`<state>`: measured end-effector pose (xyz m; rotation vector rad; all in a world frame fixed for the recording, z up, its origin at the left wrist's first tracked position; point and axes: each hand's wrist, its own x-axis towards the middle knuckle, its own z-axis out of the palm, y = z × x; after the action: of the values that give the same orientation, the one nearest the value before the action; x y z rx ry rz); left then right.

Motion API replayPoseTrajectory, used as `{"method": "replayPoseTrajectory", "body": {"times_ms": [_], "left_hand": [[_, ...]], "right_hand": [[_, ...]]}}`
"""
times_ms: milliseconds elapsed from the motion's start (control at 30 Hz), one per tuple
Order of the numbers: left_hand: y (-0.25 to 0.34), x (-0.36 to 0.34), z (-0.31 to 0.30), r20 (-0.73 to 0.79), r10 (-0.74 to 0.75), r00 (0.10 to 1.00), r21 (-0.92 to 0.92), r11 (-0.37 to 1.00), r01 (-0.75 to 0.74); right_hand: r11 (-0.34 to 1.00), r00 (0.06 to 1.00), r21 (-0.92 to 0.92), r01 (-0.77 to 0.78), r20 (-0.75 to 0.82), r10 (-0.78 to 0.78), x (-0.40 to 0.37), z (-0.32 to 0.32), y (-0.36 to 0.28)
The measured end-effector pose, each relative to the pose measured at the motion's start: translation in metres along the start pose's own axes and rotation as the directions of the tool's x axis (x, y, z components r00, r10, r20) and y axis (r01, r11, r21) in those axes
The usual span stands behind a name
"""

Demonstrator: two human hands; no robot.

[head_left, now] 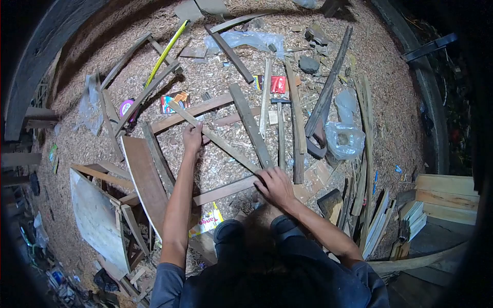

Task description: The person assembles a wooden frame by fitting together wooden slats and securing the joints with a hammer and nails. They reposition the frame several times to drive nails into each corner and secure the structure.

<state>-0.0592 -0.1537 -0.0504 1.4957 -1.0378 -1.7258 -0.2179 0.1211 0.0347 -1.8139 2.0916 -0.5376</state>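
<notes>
A thin wooden strip (226, 146) lies diagonally across a rectangular frame of wooden slats. My left hand (193, 137) pinches the strip near its upper left part. My right hand (275, 186) has its fingers wrapped round the strip's lower right end, at the corner where it meets the frame's right slat (250, 124) and near slat (226, 190). The frame's far slat (192, 113) runs beyond my left hand, and its left slat (159, 156) stands to the left of that hand.
A yellow tape measure blade (167, 54) stretches at the upper left. A handsaw (318, 134), loose slats (296, 123) and a plastic bag (345, 139) lie to the right. A curved brown board (144, 177) and a white-panelled wooden piece (97, 218) are at the left.
</notes>
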Motion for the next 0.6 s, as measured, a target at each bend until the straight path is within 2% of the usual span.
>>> {"method": "replayPoseTrajectory", "body": {"times_ms": [67, 100, 167, 300, 333, 467, 533, 567, 600], "left_hand": [[-0.001, -0.004, -0.003, 0.021, 0.074, 0.997, 0.076, 0.994, -0.075], [0.000, -0.007, -0.005, 0.020, 0.071, 0.997, 0.077, 0.994, -0.072], [0.003, -0.013, -0.005, 0.082, 0.183, 0.980, 0.045, 0.981, -0.187], [0.025, -0.037, -0.007, 0.056, 0.174, 0.983, 0.000, 0.985, -0.174], [0.026, -0.039, -0.010, 0.057, 0.173, 0.983, 0.043, 0.984, -0.175], [0.027, -0.053, -0.008, 0.039, 0.126, 0.991, -0.005, 0.992, -0.126], [0.011, -0.053, -0.008, 0.097, 0.058, 0.994, 0.105, 0.992, -0.068], [0.003, -0.055, -0.007, 0.099, 0.061, 0.993, 0.106, 0.992, -0.072], [-0.003, -0.062, -0.003, 0.134, 0.001, 0.991, 0.100, 0.995, -0.015]], "right_hand": [[1.000, 1.000, -0.027, 0.013, -0.013, -0.014, 0.008, -0.008, -0.002], [0.998, 0.999, -0.054, 0.027, -0.026, -0.028, 0.009, -0.010, -0.004], [0.999, 0.999, -0.022, 0.039, -0.031, -0.040, 0.007, -0.006, -0.006], [0.993, 1.000, 0.116, 0.000, -0.031, 0.003, -0.007, 0.002, -0.008], [0.993, 1.000, 0.121, 0.000, -0.028, 0.003, -0.009, 0.003, -0.008], [0.999, 1.000, 0.042, 0.030, 0.008, -0.031, -0.018, 0.008, -0.002], [0.999, 0.999, 0.008, 0.035, 0.022, -0.035, -0.022, 0.009, -0.002], [0.999, 0.999, -0.008, 0.031, 0.012, -0.031, -0.024, 0.009, -0.003], [0.999, 1.000, -0.024, 0.026, 0.003, -0.026, -0.026, 0.009, -0.003]]}}
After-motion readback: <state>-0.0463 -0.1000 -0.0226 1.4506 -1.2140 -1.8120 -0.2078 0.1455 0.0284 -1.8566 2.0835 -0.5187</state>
